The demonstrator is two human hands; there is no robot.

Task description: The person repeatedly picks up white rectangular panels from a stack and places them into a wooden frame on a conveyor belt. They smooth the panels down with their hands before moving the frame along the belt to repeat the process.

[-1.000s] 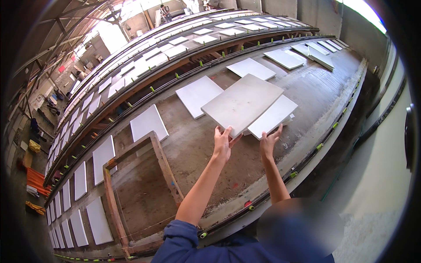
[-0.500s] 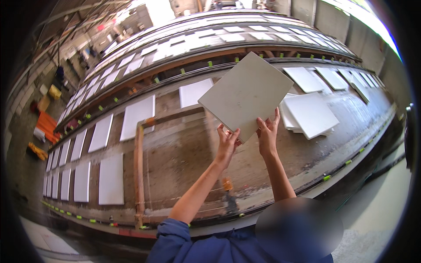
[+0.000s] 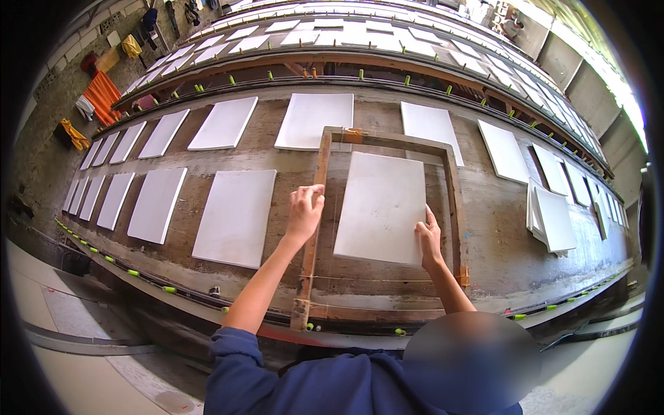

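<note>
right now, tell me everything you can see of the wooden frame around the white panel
The wooden frame looks brown and worn, with straight bars and orange patches on its far and right bars. A thin pale cord crosses its near end. It appears to lie flat on the table, around the white panel. The left hand seems to touch its left bar. Its near bar is hard to make out.

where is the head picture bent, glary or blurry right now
In the head view, the table's long edges bow with the fisheye; in the head view, a bright strip at upper right looks washed out; in the head view, a round patch below is smeared, while the white panel looks fairly sharp.
</note>
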